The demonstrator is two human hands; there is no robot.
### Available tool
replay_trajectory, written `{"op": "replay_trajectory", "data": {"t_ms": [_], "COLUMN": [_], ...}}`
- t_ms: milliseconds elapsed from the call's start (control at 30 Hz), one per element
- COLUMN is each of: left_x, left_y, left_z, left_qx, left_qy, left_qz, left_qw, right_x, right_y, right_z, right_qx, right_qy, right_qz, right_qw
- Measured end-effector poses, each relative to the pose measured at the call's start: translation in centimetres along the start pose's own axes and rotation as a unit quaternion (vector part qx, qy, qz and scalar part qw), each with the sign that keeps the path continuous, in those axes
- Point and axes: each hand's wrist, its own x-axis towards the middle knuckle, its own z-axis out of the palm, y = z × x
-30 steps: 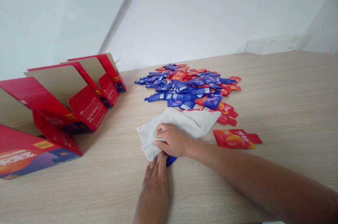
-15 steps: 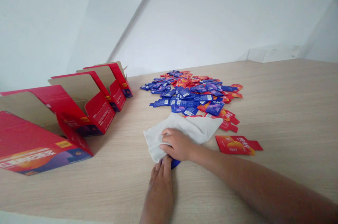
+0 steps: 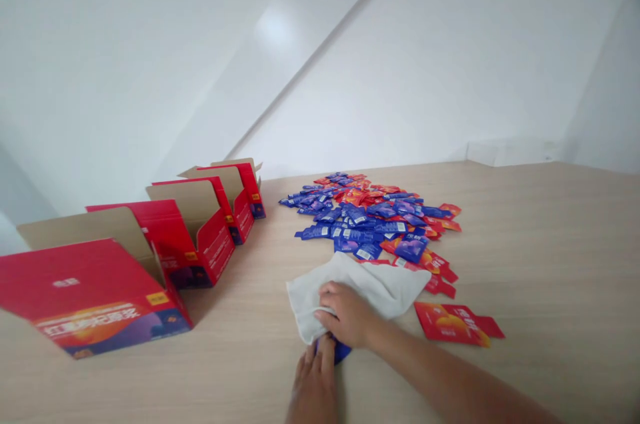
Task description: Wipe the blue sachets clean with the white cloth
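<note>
A white cloth [image 3: 395,287] lies spread on the table, its near left part under my right hand [image 3: 349,315]. The fingers of that hand are bent and pressed onto the fabric. Just below, my left hand [image 3: 316,377] holds a blue sachet [image 3: 342,351] against the tabletop, its fingers close together at the cloth's near edge. The cloth and my hands hide most of this sachet. To the right of the cloth lies a flat red sachet [image 3: 450,324] with an orange fruit print. Several red sachets [image 3: 440,285] stick out from behind the cloth.
A loose pile of blue and red sachets [image 3: 355,216] spreads behind the cloth. On the left, several open red cartons [image 3: 100,291] stand in a row with raised flaps. A white wall [image 3: 450,57] borders the wooden table [image 3: 550,244] at the back.
The camera view has shifted, so everything appears lower and slightly to the right. My hands keep nearly the same places on the cloth and blue sachet.
</note>
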Motion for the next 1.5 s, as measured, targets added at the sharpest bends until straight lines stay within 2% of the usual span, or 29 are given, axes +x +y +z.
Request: {"op": "replay_trajectory", "data": {"t_ms": [267,567,900,1167,1300,1500], "left_x": [-0.3,1.3,2.5,2.7,2.8,3.7], "left_y": [0.4,0.4,-0.6,-2.0,-1.5,0.1], "left_z": [-1.3,-2.3,-2.5,-5.5,-6.6,-7.0], "left_qx": [-0.007,-0.026,-0.025,-0.012,0.003,0.047], "left_qy": [-0.001,0.006,-0.026,-0.046,-0.057,-0.052], "left_qz": [0.010,0.012,0.037,0.105,0.114,0.100], "left_qw": [1.000,1.000,0.999,0.993,0.992,0.993], "right_x": [0.1,0.3,0.7,1.2,1.5,1.5], "right_y": [-0.3,0.9,1.3,2.1,2.3,2.4], "right_z": [-0.4,-0.2,-0.3,-0.6,-0.9,-1.6], "right_qx": [-0.031,0.010,0.013,0.016,0.020,0.019], "right_qy": [-0.015,0.005,0.001,0.000,-0.006,-0.016], "right_qz": [0.002,-0.002,0.005,0.005,0.013,0.015], "right_qw": [0.999,1.000,1.000,1.000,1.000,1.000]}}
